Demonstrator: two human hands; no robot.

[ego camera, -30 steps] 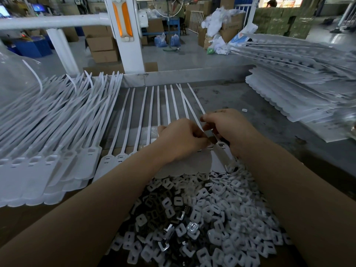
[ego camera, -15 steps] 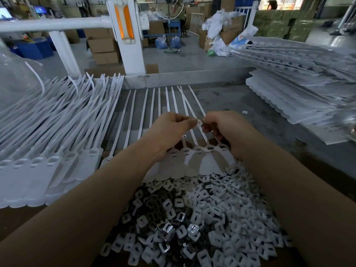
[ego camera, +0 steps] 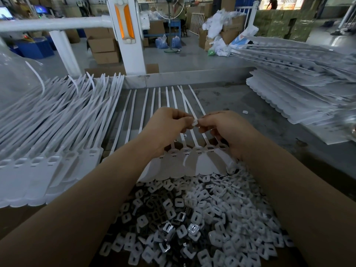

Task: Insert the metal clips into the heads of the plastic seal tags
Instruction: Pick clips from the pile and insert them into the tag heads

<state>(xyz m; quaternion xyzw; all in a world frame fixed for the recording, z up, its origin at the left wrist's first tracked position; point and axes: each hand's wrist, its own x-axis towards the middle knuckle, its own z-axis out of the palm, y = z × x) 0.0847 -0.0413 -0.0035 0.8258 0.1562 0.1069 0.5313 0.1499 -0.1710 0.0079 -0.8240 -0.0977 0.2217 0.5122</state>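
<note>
A row of white plastic seal tags lies flat in front of me, heads near me and straps running away. Above their straps, my left hand and my right hand meet fingertip to fingertip and together pinch one small white clip piece. A second small piece shows just below my left hand's fingers. Under my forearms spreads a heap of white and metal clips.
A large fanned batch of seal tags covers the left of the grey table. Stacks of white tag sheets fill the right. One stray clip lies on the table. A metal rim bounds the far edge.
Both hands have risen from the tag heads to above the straps. The tag heads, hidden a second ago, are uncovered, and the fingertips now pinch a small white clip piece between them.
</note>
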